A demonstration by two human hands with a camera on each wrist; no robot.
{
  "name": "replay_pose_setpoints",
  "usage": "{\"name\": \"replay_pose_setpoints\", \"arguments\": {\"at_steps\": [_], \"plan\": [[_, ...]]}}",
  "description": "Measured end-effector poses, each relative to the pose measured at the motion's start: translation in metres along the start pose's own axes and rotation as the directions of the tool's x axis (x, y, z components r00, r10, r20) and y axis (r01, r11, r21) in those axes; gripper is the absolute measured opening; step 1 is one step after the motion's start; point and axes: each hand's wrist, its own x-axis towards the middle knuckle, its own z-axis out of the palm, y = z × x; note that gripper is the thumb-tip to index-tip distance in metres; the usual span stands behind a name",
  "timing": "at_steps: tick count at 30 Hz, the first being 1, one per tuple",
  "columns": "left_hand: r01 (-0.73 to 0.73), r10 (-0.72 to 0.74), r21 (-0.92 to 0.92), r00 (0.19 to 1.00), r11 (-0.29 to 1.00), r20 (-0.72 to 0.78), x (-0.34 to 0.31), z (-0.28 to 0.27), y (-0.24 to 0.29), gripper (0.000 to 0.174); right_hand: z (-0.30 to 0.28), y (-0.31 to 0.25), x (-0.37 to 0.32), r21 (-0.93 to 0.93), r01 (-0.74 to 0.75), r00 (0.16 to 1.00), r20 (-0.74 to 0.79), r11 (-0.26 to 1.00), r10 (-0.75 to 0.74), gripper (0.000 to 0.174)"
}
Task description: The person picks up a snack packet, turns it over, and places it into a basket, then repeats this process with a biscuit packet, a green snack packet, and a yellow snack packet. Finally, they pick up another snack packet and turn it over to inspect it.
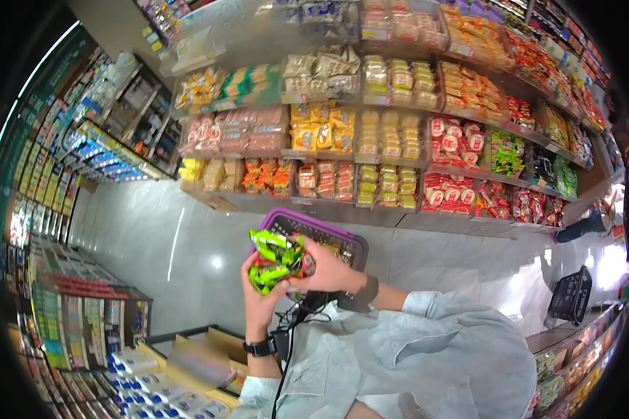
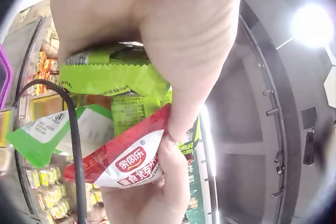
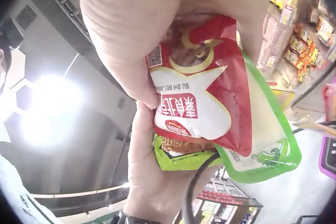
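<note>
In the head view my left hand (image 1: 257, 299) grips a bunch of bright green snack packets (image 1: 272, 246) from the left. My right hand (image 1: 327, 269) comes in from the right and holds packets against the same bunch. The right wrist view shows it pinching a red and white snack packet (image 3: 199, 92), with a green and white packet (image 3: 265, 134) beside it. Below these, the left hand (image 3: 142, 161) holds a green-edged packet (image 3: 184, 160). The two hands meet, thumbs close together. The packets overlap and partly hide one another.
A purple-rimmed shopping basket (image 1: 362, 244) is just beyond the hands, with items inside. Tiered bins (image 1: 391, 136) of packaged snacks stand ahead. A black basket (image 1: 572, 295) is on the floor at right, near another person's leg (image 1: 581, 227). A dark cable (image 1: 284, 370) hangs by the left wrist.
</note>
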Motion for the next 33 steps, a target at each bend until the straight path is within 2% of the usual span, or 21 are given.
{"name": "replay_pose_setpoints", "arguments": {"at_steps": [1,3,5,6,7,9,15,18,21,27,30,33], "plan": [[-0.007,0.007,0.006,1.000,1.000,-0.003,0.001,0.000,0.000,0.083,0.000,0.001,0.002,-0.048,0.054,0.998,-0.036,0.997,-0.056,0.075],[-0.028,0.028,-0.073,1.000,0.997,-0.003,0.005,0.002,0.000,0.082,-0.001,0.003,0.007,-0.052,0.017,1.000,-0.024,0.998,-0.018,0.076],[-0.052,0.051,-0.132,0.999,0.990,-0.004,0.010,0.003,-0.006,0.080,0.000,0.003,0.007,-0.044,0.040,0.997,-0.060,0.998,-0.043,0.079],[-0.043,0.042,-0.146,0.999,0.988,-0.015,0.011,0.003,-0.008,0.080,0.001,0.006,0.008,-0.126,0.092,0.991,-0.082,0.988,-0.103,0.081],[-0.038,0.034,-0.160,0.999,0.986,-0.024,0.013,0.002,-0.010,0.079,0.002,0.006,0.009,-0.126,0.099,0.990,-0.089,0.987,-0.111,0.082],[-0.024,0.025,-0.191,1.000,0.981,0.000,0.014,0.001,-0.008,0.079,0.004,0.002,0.008,0.004,0.014,0.999,-0.039,1.000,-0.014,0.082],[0.028,-0.012,-0.302,0.998,0.953,0.054,0.023,-0.025,-0.024,0.079,0.024,0.011,0.016,-0.122,-0.018,0.998,-0.068,0.992,0.009,0.083],[-0.038,0.049,-0.252,0.998,0.967,0.035,0.029,-0.046,-0.042,0.079,0.041,0.014,0.020,-0.149,-0.037,0.994,-0.103,0.988,0.022,0.085],[0.047,-0.003,-0.352,0.992,0.935,0.124,0.032,-0.065,-0.041,0.079,0.061,0.013,0.027,-0.138,-0.034,0.994,-0.112,0.990,0.019,0.088],[0.177,-0.090,-0.472,0.976,0.864,0.200,0.039,-0.104,-0.055,0.077,0.101,0.001,0.036,-0.025,-0.150,0.986,-0.077,0.988,0.148,0.083],[0.217,-0.114,-0.476,0.965,0.852,0.236,0.040,-0.109,-0.061,0.074,0.118,0.002,0.033,0.076,-0.237,0.954,-0.167,0.968,0.247,0.079],[0.300,-0.161,-0.468,0.936,0.832,0.313,0.035,-0.110,-0.066,0.073,0.132,0.014,0.029,-0.021,-0.264,0.909,-0.340,0.964,0.241,0.070]]}}
